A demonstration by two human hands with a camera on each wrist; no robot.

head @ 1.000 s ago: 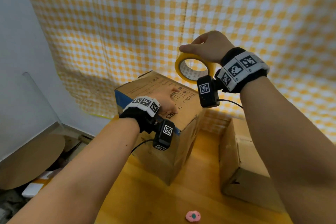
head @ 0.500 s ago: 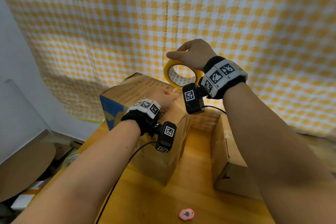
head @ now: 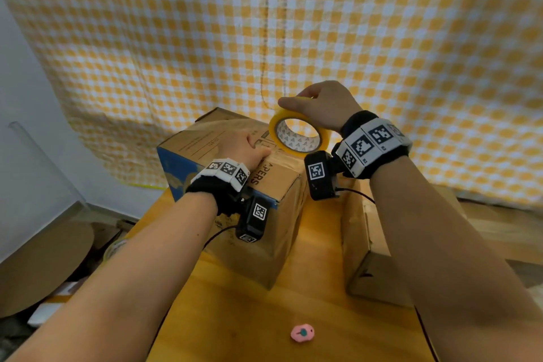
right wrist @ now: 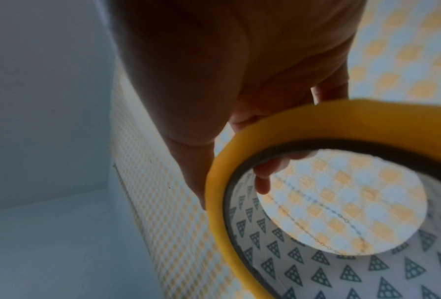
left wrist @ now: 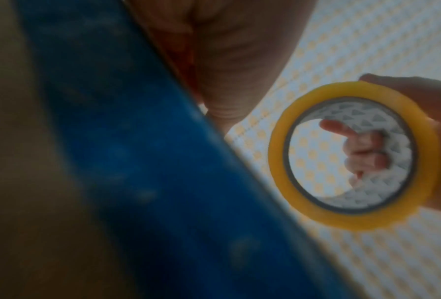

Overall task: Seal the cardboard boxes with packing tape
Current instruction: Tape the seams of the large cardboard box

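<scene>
The right hand [head: 321, 104] grips a yellow tape roll [head: 299, 136] from above, thumb along the near side of the rim and fingers [left wrist: 362, 149] curled over the far side, their tips showing inside the patterned core in the left wrist view. The roll stands on edge just over the far right part of the top of a box [head: 235, 173], its low edge at or nearly at the cardboard; a strip of tape [head: 286, 157] lies on the box top from the roll toward the left hand [head: 245, 147]. That hand lies palm down on the box top beside the roll, its fingers flat and close together on the cardboard, pressing at the tape end as far as the head view shows; the left wrist view is mostly filled by the blurred blue side of the box. The box stands on a wooden worktop [head: 235, 317], and a second box [head: 379, 258] stands just to its right, partly hidden by the right forearm. A small pink thing [head: 302, 332] lies on the worktop near the front edge. A yellow checked cloth [head: 264, 23] hangs behind.
</scene>
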